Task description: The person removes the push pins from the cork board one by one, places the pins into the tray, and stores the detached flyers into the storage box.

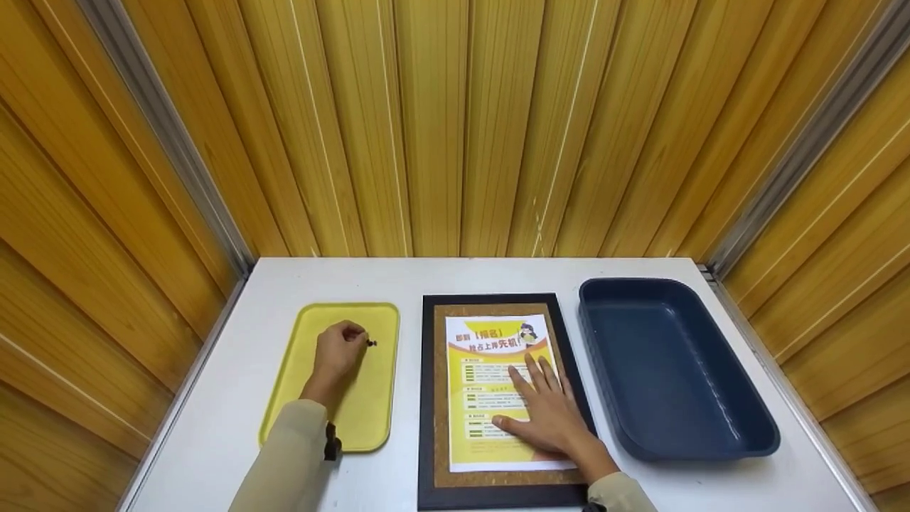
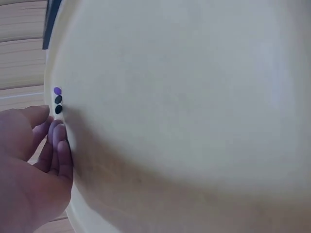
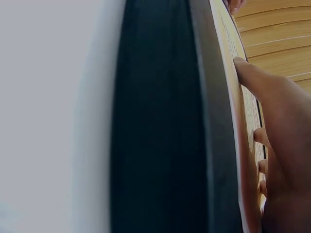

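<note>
My left hand (image 1: 340, 350) is over the yellow tray (image 1: 306, 419), its thumb and fingertips drawn close together. Right at those fingertips lie small dark round pieces (image 1: 372, 343). In the left wrist view they form a short row on the tray, with a purple piece (image 2: 58, 91) at one end and dark pieces (image 2: 59, 109) beside it. I cannot tell whether the fingers pinch one. My right hand (image 1: 551, 416) rests flat, fingers spread, on a yellow-and-white printed poster (image 1: 490, 448). The poster lies on a black-framed cork board (image 1: 441, 398).
A deep dark-blue bin (image 1: 675, 384) stands to the right of the board. All of these rest on a white table (image 1: 341, 277). Wood-patterned panels (image 1: 434, 128) enclose the back and both sides.
</note>
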Tool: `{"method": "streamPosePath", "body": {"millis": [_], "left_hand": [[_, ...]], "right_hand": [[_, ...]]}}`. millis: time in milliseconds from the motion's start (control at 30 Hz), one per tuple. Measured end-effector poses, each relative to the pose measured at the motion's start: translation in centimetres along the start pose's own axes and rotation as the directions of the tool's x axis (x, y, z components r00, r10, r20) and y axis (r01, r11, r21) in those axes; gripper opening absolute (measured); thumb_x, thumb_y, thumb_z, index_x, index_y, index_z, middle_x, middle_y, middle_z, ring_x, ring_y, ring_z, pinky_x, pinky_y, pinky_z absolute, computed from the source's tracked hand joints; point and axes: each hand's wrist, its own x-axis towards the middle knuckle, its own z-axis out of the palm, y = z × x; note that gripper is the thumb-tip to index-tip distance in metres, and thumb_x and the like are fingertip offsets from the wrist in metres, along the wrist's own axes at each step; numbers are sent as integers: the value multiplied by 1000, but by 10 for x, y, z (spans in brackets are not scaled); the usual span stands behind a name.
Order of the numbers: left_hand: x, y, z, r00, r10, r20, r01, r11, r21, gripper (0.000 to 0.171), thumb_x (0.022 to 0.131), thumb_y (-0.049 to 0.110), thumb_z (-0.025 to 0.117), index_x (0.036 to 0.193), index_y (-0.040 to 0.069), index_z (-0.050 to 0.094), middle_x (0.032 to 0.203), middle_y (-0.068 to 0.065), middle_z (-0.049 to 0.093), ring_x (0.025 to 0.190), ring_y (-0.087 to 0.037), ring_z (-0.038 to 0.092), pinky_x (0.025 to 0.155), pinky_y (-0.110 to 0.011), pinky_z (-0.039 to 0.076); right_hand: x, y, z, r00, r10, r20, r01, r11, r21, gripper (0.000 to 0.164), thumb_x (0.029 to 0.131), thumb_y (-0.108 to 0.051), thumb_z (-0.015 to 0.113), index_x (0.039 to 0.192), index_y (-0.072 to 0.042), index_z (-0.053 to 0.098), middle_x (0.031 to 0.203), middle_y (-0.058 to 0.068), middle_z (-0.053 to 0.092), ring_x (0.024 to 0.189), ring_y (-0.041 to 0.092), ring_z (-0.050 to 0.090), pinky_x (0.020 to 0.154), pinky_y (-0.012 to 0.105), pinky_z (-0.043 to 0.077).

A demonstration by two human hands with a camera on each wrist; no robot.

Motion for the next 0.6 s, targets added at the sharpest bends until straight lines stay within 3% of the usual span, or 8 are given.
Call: {"method": "streamPosePath", "body": {"millis": [133,267,433,600], "left_hand": [[-1,15,7,1000,23,-21,-23,1000,-5,12,100,9,71,105,-1,74,100,-14,73,94,-29,69,83,-44,58],[-2,38,20,995,93,-25,-93,996,10,10,98,7,73,103,-2,75,99,-13,73,94,-28,70,84,-45,58],[-2,66,44,984,179,2,-179,984,9,9,95,6,77,101,-1,76,95,-11,72,89,-25,69,83,-41,59],[-7,91,65,974,217,60,-219,975,33,11,95,8,78,103,2,75,97,-9,69,89,-22,67,80,-37,59]], "right_hand": [[0,1,-1,1000,-1,2,1,1000,-10,100,90,-80,57,164,-15,41,174,20,18,160,47,12,123,72,8],[0,1,-2,1000,-2,-3,2,1000,-9,99,90,-79,58,164,-15,41,174,19,17,160,47,12,123,71,8],[0,0,-2,1000,2,-2,-2,1000,4,99,90,-79,59,164,-15,42,174,19,18,160,47,12,122,73,10],[-1,0,1,1000,9,3,-9,1000,3,100,89,-80,59,163,-16,42,175,19,18,160,46,12,122,72,10]]}}
